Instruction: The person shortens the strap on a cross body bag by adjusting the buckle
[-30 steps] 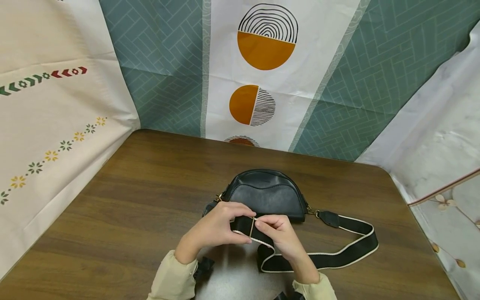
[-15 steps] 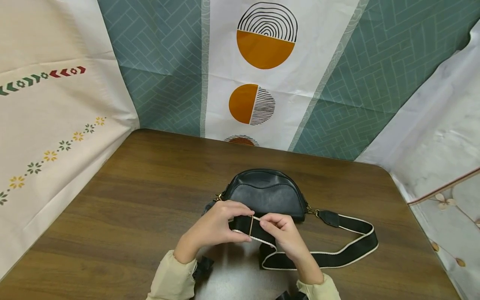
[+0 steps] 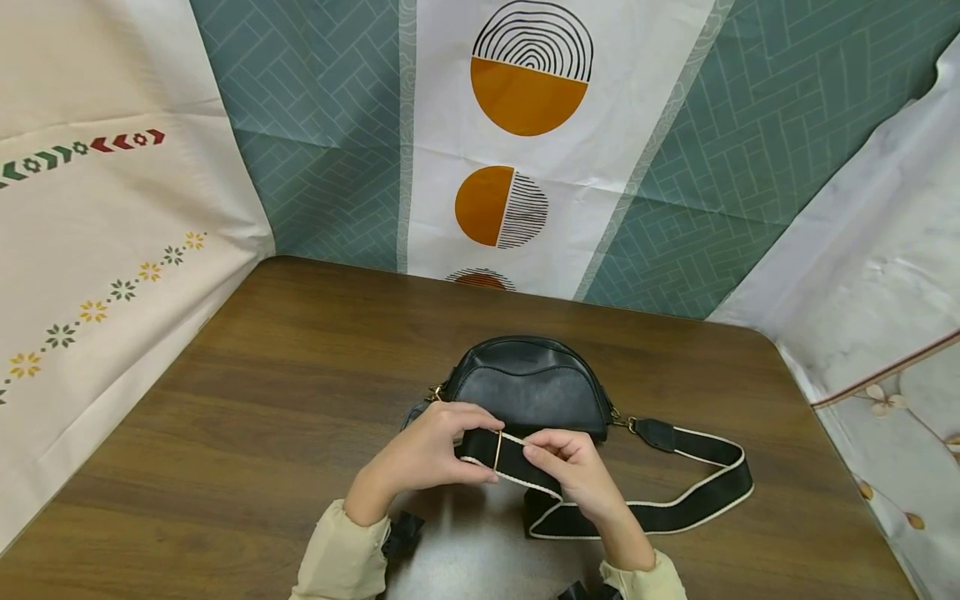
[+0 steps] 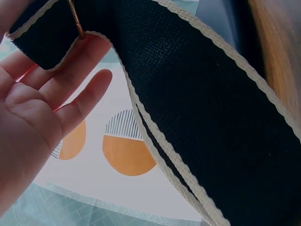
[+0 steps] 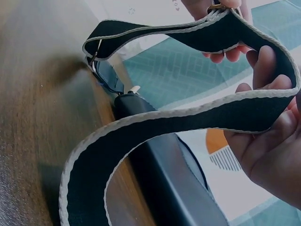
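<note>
A black bag strap (image 3: 697, 517) with cream edging runs in loops from a black half-moon handbag (image 3: 532, 392) standing on the table. My left hand (image 3: 423, 450) holds the strap at its thin gold slider (image 3: 497, 450), thumb below and fingers above. Just right of the slider, my right hand (image 3: 581, 475) pinches the strap between thumb and fingers. In the right wrist view, the strap (image 5: 183, 123) bends around the right fingers, with the handbag (image 5: 160, 174) behind it. The left wrist view shows the strap (image 4: 202, 103) crossing beside the left palm (image 4: 28, 117).
A brown wooden table (image 3: 300, 358) carries everything. A gold clip (image 3: 626, 423) with a black tab (image 3: 656, 435) joins the strap to the bag's right end. Patterned cloth (image 3: 322, 133) hangs behind the table, and pale cloths hang at both sides.
My right hand has slid a little to the right, away from the slider, and more strap shows between the hands. My left hand keeps its hold at the slider, shifting slightly left.
</note>
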The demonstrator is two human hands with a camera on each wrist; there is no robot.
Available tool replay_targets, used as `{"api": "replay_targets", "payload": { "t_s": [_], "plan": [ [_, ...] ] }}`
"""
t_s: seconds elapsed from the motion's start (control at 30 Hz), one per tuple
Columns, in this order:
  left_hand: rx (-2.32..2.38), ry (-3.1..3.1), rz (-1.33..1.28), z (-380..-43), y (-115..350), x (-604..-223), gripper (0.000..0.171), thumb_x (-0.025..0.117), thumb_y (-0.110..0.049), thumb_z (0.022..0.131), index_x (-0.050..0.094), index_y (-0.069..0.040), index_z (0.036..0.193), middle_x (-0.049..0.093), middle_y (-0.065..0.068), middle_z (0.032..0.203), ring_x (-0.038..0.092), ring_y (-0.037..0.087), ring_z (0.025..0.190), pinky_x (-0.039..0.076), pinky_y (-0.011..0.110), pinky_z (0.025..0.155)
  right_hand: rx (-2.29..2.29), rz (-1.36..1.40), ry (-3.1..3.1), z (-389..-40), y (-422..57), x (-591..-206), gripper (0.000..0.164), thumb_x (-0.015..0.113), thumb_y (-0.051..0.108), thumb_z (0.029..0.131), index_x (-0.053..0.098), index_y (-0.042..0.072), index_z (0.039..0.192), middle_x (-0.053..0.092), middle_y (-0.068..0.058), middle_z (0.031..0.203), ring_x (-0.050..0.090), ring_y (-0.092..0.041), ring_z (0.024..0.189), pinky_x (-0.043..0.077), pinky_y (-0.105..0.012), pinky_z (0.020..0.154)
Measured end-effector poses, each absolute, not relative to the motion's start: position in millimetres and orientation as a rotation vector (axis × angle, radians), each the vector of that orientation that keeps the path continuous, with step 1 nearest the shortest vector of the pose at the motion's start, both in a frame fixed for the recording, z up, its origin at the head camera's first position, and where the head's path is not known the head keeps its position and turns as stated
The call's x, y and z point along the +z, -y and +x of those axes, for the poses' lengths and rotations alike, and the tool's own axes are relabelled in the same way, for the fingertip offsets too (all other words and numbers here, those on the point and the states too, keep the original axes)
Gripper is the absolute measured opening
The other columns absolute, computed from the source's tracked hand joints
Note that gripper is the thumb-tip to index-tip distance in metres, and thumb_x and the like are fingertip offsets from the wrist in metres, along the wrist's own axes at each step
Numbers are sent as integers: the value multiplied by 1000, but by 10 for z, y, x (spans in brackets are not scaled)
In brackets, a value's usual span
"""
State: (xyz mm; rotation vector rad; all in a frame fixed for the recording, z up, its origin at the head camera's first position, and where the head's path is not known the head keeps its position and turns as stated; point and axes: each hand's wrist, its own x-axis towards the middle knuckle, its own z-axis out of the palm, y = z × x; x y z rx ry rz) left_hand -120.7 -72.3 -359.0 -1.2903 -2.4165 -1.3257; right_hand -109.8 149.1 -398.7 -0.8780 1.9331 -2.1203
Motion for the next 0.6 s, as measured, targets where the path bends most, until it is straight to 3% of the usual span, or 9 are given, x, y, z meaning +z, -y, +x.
{"api": "replay_targets", "payload": {
  "t_s": [0.17, 0.47, 0.6],
  "plan": [
    [-1307, 2471, -1281, -1207, 721, -3581, 41, 78, -18, 67, 64, 0, 101, 63, 3, 97, 56, 9, 86, 45, 21, 75, -2132, -866, -1925, -1090, -1468, -3989, 13, 49, -6, 88, 58, -15, 90, 64, 4, 79, 57, -5, 68, 48, -20, 58],
    [-1252, 2504, -1269, -1204, 727, -3593, 41, 78, -20, 66, 65, -2, 100, 63, 2, 97, 56, 10, 88, 44, 24, 79, -2141, -845, -1895, -1096, -1415, -3988, 15, 48, -6, 87, 63, -8, 90, 65, 3, 81, 58, -6, 69, 47, -19, 59],
    [-1252, 2491, -1290, -1201, 712, -3587, 41, 78, -20, 66, 65, -1, 100, 63, 2, 97, 57, 10, 90, 44, 24, 80, -2133, -838, -1925, -1101, -1380, -3988, 13, 50, -4, 87, 62, -10, 89, 65, 3, 82, 57, -6, 72, 47, -20, 62]
  ]
}}
